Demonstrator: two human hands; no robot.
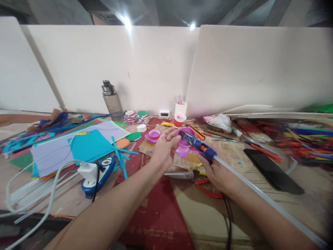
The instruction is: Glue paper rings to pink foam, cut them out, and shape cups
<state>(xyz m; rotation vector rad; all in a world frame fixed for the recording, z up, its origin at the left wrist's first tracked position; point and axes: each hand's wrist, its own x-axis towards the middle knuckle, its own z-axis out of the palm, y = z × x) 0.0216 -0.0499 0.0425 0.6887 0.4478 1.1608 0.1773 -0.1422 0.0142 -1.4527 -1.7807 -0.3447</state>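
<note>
My right hand is wrapped round a blue hot glue gun, with a long pale glue stick running out of its back end. In my left hand a purple paper ring is pinched between thumb and fingers. The glue gun's tip reaches the ring's inside; whether it touches the paper I cannot tell. Under the hands lie purple paper pieces. Just left of them sits another purple ring with a red band. Scissors with red handles rest below my right hand.
Coloured paper sheets and a blue power strip with a white plug lie left. A bottle, a small clock and a red-and-white paper cup stand at the back. A black phone lies right. Cables cross the left side.
</note>
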